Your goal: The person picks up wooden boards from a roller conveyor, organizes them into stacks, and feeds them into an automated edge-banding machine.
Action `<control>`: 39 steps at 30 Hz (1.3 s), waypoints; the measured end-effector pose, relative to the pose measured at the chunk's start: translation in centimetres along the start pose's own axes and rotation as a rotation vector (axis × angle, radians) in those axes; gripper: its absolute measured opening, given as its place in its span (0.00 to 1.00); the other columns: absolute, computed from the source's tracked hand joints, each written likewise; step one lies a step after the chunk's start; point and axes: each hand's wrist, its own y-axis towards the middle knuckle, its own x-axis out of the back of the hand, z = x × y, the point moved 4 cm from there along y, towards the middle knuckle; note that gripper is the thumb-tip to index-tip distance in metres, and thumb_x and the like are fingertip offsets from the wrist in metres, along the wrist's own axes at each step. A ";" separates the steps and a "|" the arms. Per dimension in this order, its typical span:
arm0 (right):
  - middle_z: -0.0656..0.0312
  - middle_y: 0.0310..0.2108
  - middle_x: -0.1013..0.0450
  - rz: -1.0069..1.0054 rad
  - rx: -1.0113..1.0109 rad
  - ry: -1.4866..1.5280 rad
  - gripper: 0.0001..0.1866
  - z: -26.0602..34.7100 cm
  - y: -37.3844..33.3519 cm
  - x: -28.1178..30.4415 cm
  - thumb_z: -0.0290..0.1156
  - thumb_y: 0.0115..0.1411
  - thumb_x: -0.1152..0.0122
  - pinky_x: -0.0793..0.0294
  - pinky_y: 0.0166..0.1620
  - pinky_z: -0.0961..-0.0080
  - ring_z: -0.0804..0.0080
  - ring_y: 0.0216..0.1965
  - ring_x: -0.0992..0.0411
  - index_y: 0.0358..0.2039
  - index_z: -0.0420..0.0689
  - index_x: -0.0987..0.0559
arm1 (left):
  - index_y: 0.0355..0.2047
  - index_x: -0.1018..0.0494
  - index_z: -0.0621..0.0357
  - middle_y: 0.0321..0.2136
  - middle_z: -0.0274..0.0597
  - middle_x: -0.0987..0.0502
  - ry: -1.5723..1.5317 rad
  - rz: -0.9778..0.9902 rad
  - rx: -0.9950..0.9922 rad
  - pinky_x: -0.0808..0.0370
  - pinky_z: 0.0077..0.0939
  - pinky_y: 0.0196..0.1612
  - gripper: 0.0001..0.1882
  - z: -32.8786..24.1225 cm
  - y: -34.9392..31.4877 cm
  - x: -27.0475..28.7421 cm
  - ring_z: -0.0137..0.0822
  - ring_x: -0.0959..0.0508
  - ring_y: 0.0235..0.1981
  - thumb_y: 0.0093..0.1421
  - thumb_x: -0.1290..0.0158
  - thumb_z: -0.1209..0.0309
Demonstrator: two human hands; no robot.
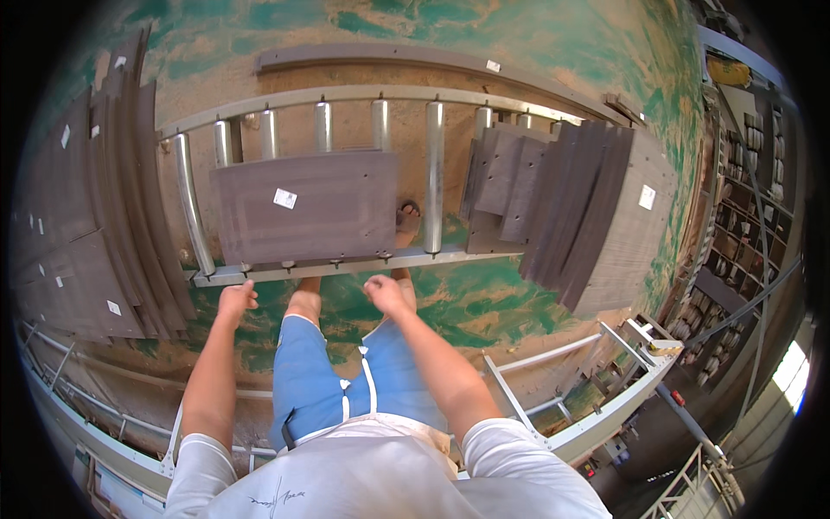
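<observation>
A flat brown-grey panel (pixel 333 203) with a white label lies across the metal rollers of a conveyor in front of me. Just short of its near left corner, my left hand (pixel 236 303) is closed, fingers curled, with nothing visible in it. My right hand (pixel 386 296) is likewise closed into a loose fist near the panel's near right corner. Both hands appear apart from the panel, close to the conveyor's near rail (pixel 303 273). To the right, a leaning stack of similar panels (pixel 575 203) rests on and beyond the rollers, with smaller plates (pixel 501 177) at its left side.
Tall stacks of brown panels (pixel 112 208) stand on the left. A long dark strip (pixel 389 55) lies beyond the far rail. Bare rollers (pixel 434 177) show beside the panel. Metal railings (pixel 553 355) run behind me on both sides. Shelving (pixel 743 208) stands at far right.
</observation>
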 end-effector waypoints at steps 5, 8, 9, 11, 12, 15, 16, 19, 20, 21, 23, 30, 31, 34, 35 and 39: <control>0.59 0.32 0.20 0.085 0.037 0.252 0.17 2.7 -6.6 4.7 0.36 0.64 0.39 0.23 0.35 0.73 0.73 0.29 0.22 0.47 0.37 0.21 | 0.37 0.18 0.64 0.32 0.42 0.17 0.000 -0.104 -0.452 0.22 0.34 0.35 0.11 -9.5 -7.4 -12.2 0.35 0.18 0.29 0.60 0.37 0.68; 0.58 0.33 0.20 -0.015 0.124 0.293 0.18 0.1 -11.7 11.9 0.37 0.64 0.38 0.22 0.35 0.73 0.73 0.31 0.22 0.48 0.37 0.21 | 0.33 0.16 0.59 0.28 0.43 0.16 0.159 0.072 -0.453 0.23 0.31 0.36 0.15 -16.7 -14.7 -20.4 0.31 0.19 0.30 0.62 0.40 0.59; 0.58 0.34 0.20 -0.034 0.165 0.274 0.18 -0.1 -12.4 14.9 0.37 0.64 0.38 0.22 0.35 0.73 0.73 0.31 0.21 0.49 0.38 0.21 | 0.30 0.16 0.59 0.26 0.43 0.17 0.186 0.101 -0.465 0.23 0.29 0.36 0.18 -17.5 -15.5 -22.2 0.31 0.20 0.28 0.63 0.41 0.56; 0.57 0.36 0.19 -0.120 -0.029 0.460 0.18 -3.1 -16.2 21.9 0.36 0.66 0.40 0.21 0.35 0.73 0.72 0.32 0.21 0.51 0.38 0.22 | 0.32 0.16 0.61 0.25 0.42 0.17 0.311 0.169 -0.508 0.23 0.28 0.36 0.18 -21.0 -19.4 -26.4 0.31 0.19 0.27 0.63 0.42 0.56; 0.57 0.37 0.20 -0.246 -0.032 0.596 0.17 -5.1 -18.2 24.9 0.34 0.67 0.42 0.21 0.35 0.73 0.72 0.31 0.22 0.51 0.38 0.22 | 0.36 0.17 0.62 0.24 0.42 0.17 0.407 0.199 -0.539 0.22 0.28 0.37 0.16 -22.7 -22.6 -28.7 0.31 0.18 0.27 0.63 0.40 0.59; 0.56 0.33 0.22 -0.570 -0.157 0.752 0.14 -16.4 -25.9 30.5 0.33 0.67 0.42 0.22 0.30 0.73 0.69 0.29 0.22 0.47 0.37 0.22 | 0.55 0.25 0.63 0.39 0.49 0.16 0.486 0.188 -0.856 0.21 0.32 0.43 0.28 -25.0 -28.7 -34.4 0.35 0.17 0.38 0.55 0.33 0.68; 0.55 0.31 0.22 -0.613 -0.189 0.966 0.14 -19.5 -29.2 30.6 0.35 0.67 0.41 0.21 0.30 0.73 0.69 0.28 0.22 0.45 0.37 0.22 | 0.54 0.24 0.64 0.39 0.49 0.16 0.519 0.138 -1.016 0.22 0.30 0.44 0.26 -25.4 -28.8 -36.1 0.37 0.17 0.42 0.56 0.34 0.67; 0.58 0.28 0.23 -0.851 -0.379 1.060 0.16 -30.9 -41.4 25.1 0.42 0.68 0.39 0.22 0.28 0.73 0.71 0.25 0.24 0.33 0.39 0.23 | 0.37 0.16 0.56 0.40 0.49 0.17 0.882 0.261 -1.067 0.24 0.39 0.49 0.22 -25.9 -31.5 -41.5 0.48 0.18 0.42 0.59 0.40 0.50; 0.60 0.24 0.24 -0.963 -0.319 1.240 0.18 -34.5 -44.9 21.7 0.43 0.68 0.40 0.25 0.27 0.72 0.70 0.23 0.25 0.28 0.41 0.22 | 0.36 0.15 0.55 0.37 0.49 0.16 1.021 0.304 -0.944 0.24 0.40 0.49 0.21 -25.5 -30.6 -42.4 0.49 0.18 0.40 0.60 0.42 0.49; 0.60 0.17 0.26 -0.954 -0.461 1.018 0.24 -34.8 -45.4 19.5 0.46 0.68 0.42 0.25 0.27 0.71 0.69 0.20 0.25 0.20 0.42 0.22 | 0.34 0.15 0.53 0.35 0.49 0.16 1.165 0.257 -0.789 0.24 0.42 0.49 0.21 -26.5 -27.9 -40.5 0.50 0.18 0.37 0.61 0.43 0.49; 0.45 0.23 0.22 -1.054 -0.723 0.544 0.29 -42.7 -54.5 11.1 0.51 0.64 0.43 0.26 0.35 0.51 0.48 0.27 0.22 0.23 0.35 0.18 | 0.35 0.14 0.51 0.31 0.48 0.16 1.597 0.255 -0.859 0.24 0.41 0.49 0.19 -24.7 -26.0 -42.4 0.51 0.17 0.36 0.61 0.44 0.51; 0.44 0.28 0.21 -0.937 -1.023 0.704 0.23 -42.6 -55.4 0.8 0.50 0.54 0.37 0.22 0.41 0.56 0.48 0.33 0.20 0.31 0.39 0.15 | 0.36 0.22 0.72 0.31 0.47 0.19 1.055 0.080 -0.469 0.17 0.42 0.25 0.25 -22.9 -24.0 -39.8 0.44 0.18 0.25 0.57 0.34 0.56; 0.44 0.28 0.20 -0.932 -1.007 0.720 0.23 -43.6 -54.8 2.9 0.50 0.55 0.37 0.22 0.41 0.56 0.47 0.33 0.20 0.31 0.39 0.15 | 0.36 0.23 0.72 0.30 0.47 0.19 0.948 0.089 -0.456 0.18 0.42 0.25 0.25 -22.4 -25.4 -41.8 0.44 0.18 0.24 0.58 0.35 0.56; 0.45 0.29 0.20 -0.954 -0.909 0.699 0.23 -48.6 -53.4 11.3 0.50 0.56 0.39 0.21 0.42 0.57 0.47 0.34 0.20 0.31 0.39 0.14 | 0.31 0.22 0.70 0.25 0.43 0.20 0.953 0.090 -0.474 0.18 0.42 0.29 0.18 -20.8 -29.0 -47.6 0.41 0.18 0.25 0.61 0.39 0.61; 0.45 0.29 0.20 -0.980 -0.847 0.681 0.23 -50.9 -52.6 14.9 0.50 0.57 0.40 0.21 0.42 0.57 0.47 0.34 0.20 0.31 0.39 0.14 | 0.32 0.21 0.68 0.28 0.45 0.19 1.097 0.096 -0.490 0.19 0.42 0.32 0.18 -21.0 -29.8 -51.5 0.42 0.18 0.28 0.60 0.39 0.60; 0.50 0.37 0.18 -1.297 -0.524 0.858 0.22 -60.4 -50.4 35.1 0.41 0.58 0.38 0.22 0.46 0.58 0.48 0.35 0.19 0.50 0.43 0.19 | 0.36 0.17 0.62 0.40 0.49 0.17 1.830 0.252 -0.926 0.22 0.43 0.45 0.19 -23.0 -32.4 -73.9 0.47 0.17 0.40 0.58 0.40 0.57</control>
